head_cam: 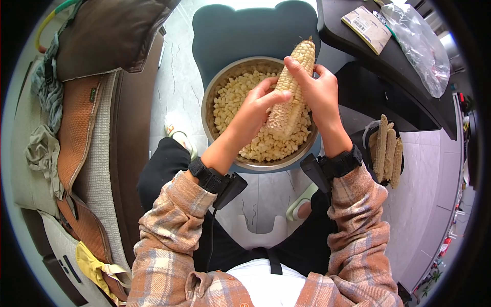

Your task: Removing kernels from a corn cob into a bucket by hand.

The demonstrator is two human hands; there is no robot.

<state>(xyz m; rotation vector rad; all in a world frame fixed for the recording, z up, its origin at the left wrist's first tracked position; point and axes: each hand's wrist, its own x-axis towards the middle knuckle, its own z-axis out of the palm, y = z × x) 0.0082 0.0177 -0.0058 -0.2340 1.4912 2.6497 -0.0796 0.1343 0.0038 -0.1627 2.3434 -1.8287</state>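
A pale ear of corn (294, 82) is tilted above a round steel bowl (208, 100), its thin tip pointing up and to the right. My left hand (257, 105) grips the lower part, with the thumb pressed on the kernels. Higher up, my right hand (319, 90) holds the cob from the right, its thumb lying along the upper side. Near the lower end, part of the cob looks stripped of kernels. Loose corn kernels (264, 147) fill much of the bowl. Beneath it is a blue-grey stool (253, 34) with a bear-shaped outline.
Several bare corncobs (388, 151) lie across a dark bin at right. A black table (406, 65) holds a patterned packet (367, 30) and a clear plastic bag (418, 46). At left stands a sofa with an orange woven mat (78, 134) and a brown leather cushion (107, 34).
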